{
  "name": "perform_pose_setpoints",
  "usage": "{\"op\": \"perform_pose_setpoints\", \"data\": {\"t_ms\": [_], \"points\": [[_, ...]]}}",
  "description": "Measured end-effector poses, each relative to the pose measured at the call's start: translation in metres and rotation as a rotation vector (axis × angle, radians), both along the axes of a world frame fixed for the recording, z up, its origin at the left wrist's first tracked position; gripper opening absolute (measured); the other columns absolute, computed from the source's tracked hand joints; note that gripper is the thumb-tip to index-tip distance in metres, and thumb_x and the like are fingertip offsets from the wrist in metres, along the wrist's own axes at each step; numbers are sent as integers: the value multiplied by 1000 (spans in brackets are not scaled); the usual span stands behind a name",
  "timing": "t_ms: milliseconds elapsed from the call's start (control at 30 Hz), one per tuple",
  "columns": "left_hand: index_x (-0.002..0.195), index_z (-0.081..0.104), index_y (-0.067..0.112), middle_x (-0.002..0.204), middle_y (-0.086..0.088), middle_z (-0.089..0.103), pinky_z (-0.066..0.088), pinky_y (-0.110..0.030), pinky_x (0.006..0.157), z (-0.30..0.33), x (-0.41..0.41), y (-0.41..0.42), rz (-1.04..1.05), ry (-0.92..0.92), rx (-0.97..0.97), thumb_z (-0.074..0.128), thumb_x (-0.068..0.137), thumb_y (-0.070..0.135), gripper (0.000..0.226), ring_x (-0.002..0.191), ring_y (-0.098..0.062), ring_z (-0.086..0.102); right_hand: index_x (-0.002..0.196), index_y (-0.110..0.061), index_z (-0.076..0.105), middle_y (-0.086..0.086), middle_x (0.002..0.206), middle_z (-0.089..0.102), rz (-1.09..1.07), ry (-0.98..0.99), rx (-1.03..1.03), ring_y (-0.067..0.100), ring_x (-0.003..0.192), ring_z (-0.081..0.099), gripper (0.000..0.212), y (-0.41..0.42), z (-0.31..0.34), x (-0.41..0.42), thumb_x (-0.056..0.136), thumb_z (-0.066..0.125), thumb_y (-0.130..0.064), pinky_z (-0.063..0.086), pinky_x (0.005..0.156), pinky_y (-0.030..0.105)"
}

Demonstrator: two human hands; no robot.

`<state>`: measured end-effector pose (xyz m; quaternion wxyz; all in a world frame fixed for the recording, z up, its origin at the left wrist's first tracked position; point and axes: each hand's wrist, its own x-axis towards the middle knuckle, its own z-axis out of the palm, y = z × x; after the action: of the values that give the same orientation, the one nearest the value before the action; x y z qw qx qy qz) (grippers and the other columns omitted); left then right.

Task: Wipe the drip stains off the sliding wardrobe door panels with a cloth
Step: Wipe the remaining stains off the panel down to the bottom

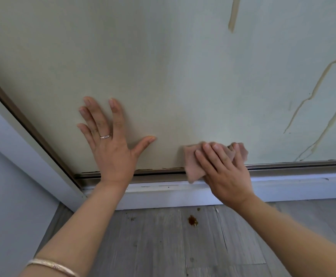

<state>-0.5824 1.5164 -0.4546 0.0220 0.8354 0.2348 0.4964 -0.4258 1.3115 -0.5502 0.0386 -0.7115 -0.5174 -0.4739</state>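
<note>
Pale green, the sliding wardrobe door panel (163, 66) fills most of the view, with a metal track (292, 165) along its bottom edge and grey wood floor (153, 242) below. Long yellowish drip stains (310, 92) run down the panel near its right edge. The left hand (111, 144) lies flat on the panel near the bottom edge, fingers spread wide, a ring (105, 136) on one finger and a bracelet (53, 266) on the wrist. The right hand (226, 172) presses a pinkish cloth (195, 166) against the panel's bottom edge, fingers straight and close together. A brown spot (192, 220) sits on the floor.
</note>
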Motion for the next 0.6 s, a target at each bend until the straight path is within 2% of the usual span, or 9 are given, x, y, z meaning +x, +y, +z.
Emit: {"op": "perform_pose_setpoints", "data": {"t_ms": [133,233,333,400,467,533,600], "points": [[142,9,10,140,-46,13,4,-58,107,0,1,0,-17,-10,-8,54,77,64,96,131,-47,-2,155,-19,7,0,163,-4,17,-11,14,15,149,-4,76,-2,17,1,90,44,-29,1,118,52],[143,5,13,141,-45,11,-7,-47,111,-1,1,2,-12,-11,-11,54,77,66,97,131,-47,-3,152,-20,16,4,156,11,10,34,197,14,149,-4,66,17,45,0,93,44,-34,-2,119,51],[145,1,19,141,-45,11,1,-55,109,-1,2,3,-5,-2,-2,50,78,67,96,132,-47,-3,155,-19,7,4,154,12,-16,76,199,16,149,-5,73,17,28,-4,93,43,-33,-4,119,51],[148,-7,28,142,-44,11,5,-59,108,-1,0,1,-10,3,0,46,80,69,95,132,-46,-3,153,-20,12,4,154,12,-39,79,105,17,149,-5,70,4,8,-4,92,43,-32,1,118,52],[148,-7,29,143,-42,10,6,-59,108,-1,0,1,-8,3,8,45,80,69,94,133,-46,-3,150,-19,17,3,155,12,-42,53,57,16,149,-5,65,-4,13,-2,92,43,-33,3,117,52],[147,0,21,142,-43,10,6,-59,108,-1,-1,1,-2,9,6,48,80,67,95,132,-46,-3,149,-18,18,4,157,9,-14,33,119,15,149,-5,64,4,37,0,93,43,-35,0,118,51],[145,5,15,141,-45,11,6,-60,107,-2,0,2,4,2,5,50,79,65,94,132,-47,-3,153,-18,15,3,162,-2,17,40,263,15,149,-6,62,20,65,2,98,38,-36,-2,119,50]]}}
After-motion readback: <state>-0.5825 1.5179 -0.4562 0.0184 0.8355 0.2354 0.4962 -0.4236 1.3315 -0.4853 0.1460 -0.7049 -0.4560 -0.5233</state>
